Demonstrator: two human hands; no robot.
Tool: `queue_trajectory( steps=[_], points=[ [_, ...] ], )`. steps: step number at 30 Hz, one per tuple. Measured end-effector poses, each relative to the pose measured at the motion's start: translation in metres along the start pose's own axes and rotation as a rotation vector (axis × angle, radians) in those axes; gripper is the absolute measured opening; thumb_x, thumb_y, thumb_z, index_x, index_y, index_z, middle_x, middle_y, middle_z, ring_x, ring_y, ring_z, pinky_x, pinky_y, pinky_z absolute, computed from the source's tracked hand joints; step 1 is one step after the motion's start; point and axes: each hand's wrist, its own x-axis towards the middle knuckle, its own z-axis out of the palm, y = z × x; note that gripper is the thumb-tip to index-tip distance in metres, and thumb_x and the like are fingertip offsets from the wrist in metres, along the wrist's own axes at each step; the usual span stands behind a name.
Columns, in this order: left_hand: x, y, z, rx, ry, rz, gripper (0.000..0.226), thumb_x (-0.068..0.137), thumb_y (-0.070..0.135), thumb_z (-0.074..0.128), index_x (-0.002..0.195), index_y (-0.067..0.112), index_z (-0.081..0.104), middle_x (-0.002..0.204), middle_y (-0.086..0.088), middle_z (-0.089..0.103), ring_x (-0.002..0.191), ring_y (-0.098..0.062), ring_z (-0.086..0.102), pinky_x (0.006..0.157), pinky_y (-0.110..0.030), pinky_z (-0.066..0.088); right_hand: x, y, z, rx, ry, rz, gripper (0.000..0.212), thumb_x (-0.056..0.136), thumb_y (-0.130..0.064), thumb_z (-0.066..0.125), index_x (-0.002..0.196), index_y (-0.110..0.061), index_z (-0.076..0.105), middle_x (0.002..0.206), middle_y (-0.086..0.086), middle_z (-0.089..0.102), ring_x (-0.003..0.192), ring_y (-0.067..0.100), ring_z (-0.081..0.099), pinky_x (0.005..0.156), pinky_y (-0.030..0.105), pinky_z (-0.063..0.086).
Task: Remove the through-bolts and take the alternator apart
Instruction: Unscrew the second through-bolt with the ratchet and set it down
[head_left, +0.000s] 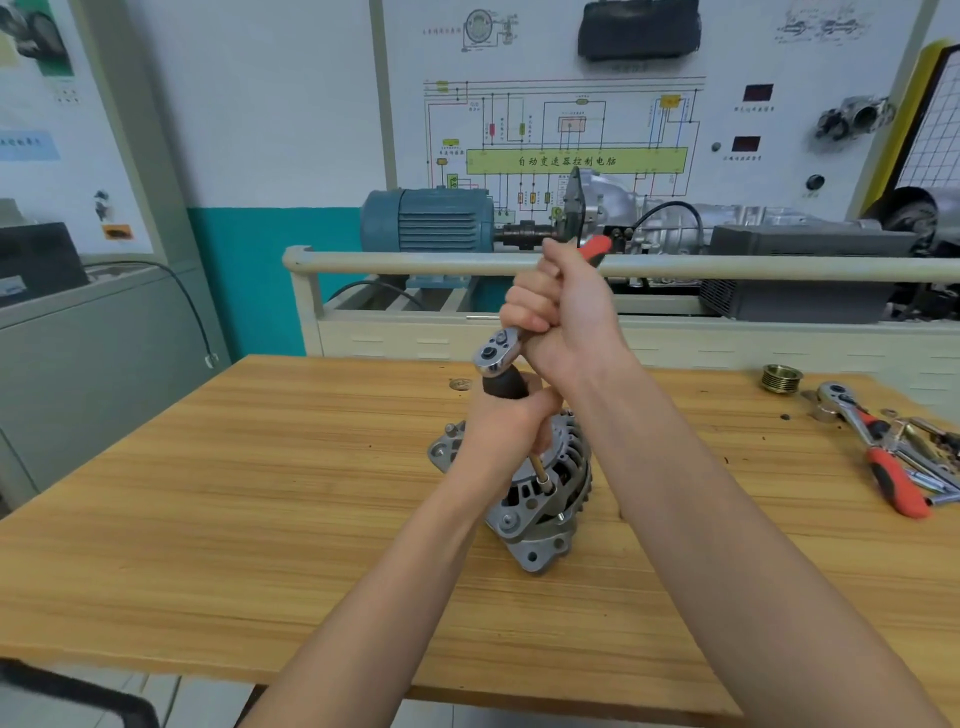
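A grey alternator (540, 519) lies on the wooden table (260, 519) at its middle. My left hand (506, 431) grips the black handle (504, 384) of a driver whose thin shaft (543, 470) runs down to a bolt on the alternator's housing. A ratchet wrench sits on top of that handle, its chrome head (493, 353) showing. My right hand (561, 312) grips the ratchet's handle, and the red end (595, 248) sticks out beyond my fingers. Another bolt head (561, 516) shows on the housing's near side.
At the table's right end lie a second ratchet with a red handle (883, 457), several loose metal tools (930, 457) and a brass-coloured pulley (781, 378). Behind the table stands a training bench with a blue motor (431, 221) and a railing (415, 262).
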Motion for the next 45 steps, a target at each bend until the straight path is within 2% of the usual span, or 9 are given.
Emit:
queue_trajectory(
  steps=[5, 9, 11, 13, 17, 28, 34, 40, 45],
  points=[
    [-0.004, 0.000, 0.002, 0.110, 0.005, 0.000, 0.032, 0.057, 0.009, 0.054, 0.034, 0.024, 0.038, 0.036, 0.005, 0.036, 0.035, -0.011, 0.030, 0.048, -0.024, 0.028, 0.004, -0.007, -0.002, -0.003, -0.114, 0.220, 0.051, 0.100, -0.019, 0.040, 0.049, -0.016, 0.035, 0.038, -0.007, 0.022, 0.027, 0.006, 0.020, 0.028, 0.017, 0.018],
    [-0.004, 0.003, -0.028, 0.223, -0.304, 0.026, 0.015, 0.058, 0.025, 0.074, 0.059, 0.025, 0.059, 0.064, 0.002, 0.059, 0.064, -0.016, 0.056, 0.063, -0.025, 0.046, 0.021, -0.002, -0.004, 0.021, -0.182, 0.465, 0.053, 0.101, -0.021, 0.040, 0.048, -0.013, 0.037, 0.040, -0.006, 0.027, 0.027, 0.007, 0.025, 0.028, 0.017, 0.023],
    [-0.007, -0.011, -0.041, 0.482, -0.280, 0.039, 0.039, 0.054, 0.042, 0.079, 0.086, 0.031, 0.059, 0.093, 0.009, 0.061, 0.090, -0.001, 0.058, 0.079, -0.018, 0.048, 0.024, 0.003, -0.006, 0.046, -0.188, 0.482, 0.052, 0.100, -0.021, 0.042, 0.049, -0.012, 0.039, 0.040, -0.006, 0.028, 0.028, 0.007, 0.026, 0.028, 0.018, 0.023],
    [-0.011, -0.036, -0.042, 0.864, -0.202, 0.041, 0.075, 0.053, 0.054, 0.081, 0.115, 0.028, 0.048, 0.121, 0.002, 0.047, 0.120, -0.008, 0.043, 0.102, -0.032, 0.040, 0.023, 0.005, -0.007, 0.082, -0.194, 0.485, 0.051, 0.099, -0.022, 0.044, 0.048, -0.012, 0.039, 0.040, -0.005, 0.029, 0.028, 0.008, 0.027, 0.027, 0.019, 0.024],
    [-0.014, -0.076, -0.032, 1.208, -0.181, -0.120, 0.130, 0.059, 0.056, 0.077, 0.149, 0.021, -0.011, 0.157, 0.001, -0.011, 0.145, -0.026, -0.014, 0.116, -0.056, -0.003, 0.022, 0.004, -0.007, 0.099, -0.189, 0.486, 0.051, 0.098, -0.022, 0.045, 0.048, -0.013, 0.038, 0.040, -0.005, 0.028, 0.027, 0.008, 0.026, 0.027, 0.019, 0.023],
    [0.000, -0.067, -0.065, 1.006, -0.424, -0.018, 0.116, 0.054, 0.025, 0.066, 0.140, 0.044, -0.009, 0.155, 0.006, 0.004, 0.143, -0.016, -0.002, 0.117, -0.049, -0.007, 0.024, 0.022, 0.011, 0.151, -0.061, 0.341, 0.049, 0.101, -0.024, 0.043, 0.053, -0.016, 0.035, 0.037, -0.007, 0.025, 0.027, 0.007, 0.021, 0.029, 0.018, 0.019],
    [0.008, -0.064, -0.081, 0.873, -0.584, -0.053, 0.115, 0.058, 0.016, 0.071, 0.148, 0.033, 0.002, 0.155, 0.002, 0.013, 0.145, -0.027, 0.009, 0.117, -0.052, 0.017, 0.028, 0.036, 0.018, 0.118, 0.001, 0.230, 0.043, 0.100, -0.024, 0.045, 0.058, -0.016, 0.039, 0.040, -0.008, 0.025, 0.029, 0.006, 0.021, 0.030, 0.018, 0.020],
    [0.000, -0.059, -0.082, 0.843, -0.625, -0.042, 0.116, 0.059, 0.017, 0.068, 0.120, 0.075, -0.012, 0.148, 0.023, -0.001, 0.144, -0.015, -0.003, 0.118, -0.041, 0.006, 0.027, 0.037, 0.018, 0.124, -0.023, 0.235, 0.042, 0.100, -0.024, 0.045, 0.059, -0.017, 0.039, 0.041, -0.008, 0.025, 0.029, 0.006, 0.021, 0.030, 0.019, 0.022],
    [-0.004, -0.040, -0.085, 0.542, -0.556, -0.117, 0.120, 0.056, 0.025, 0.083, 0.149, 0.034, 0.006, 0.155, 0.000, 0.022, 0.137, -0.015, 0.035, 0.106, -0.032, 0.040, 0.025, 0.035, 0.019, 0.132, -0.039, 0.315, 0.043, 0.100, -0.024, 0.045, 0.059, -0.015, 0.039, 0.041, -0.007, 0.026, 0.030, 0.007, 0.022, 0.032, 0.018, 0.019]
  ],
)
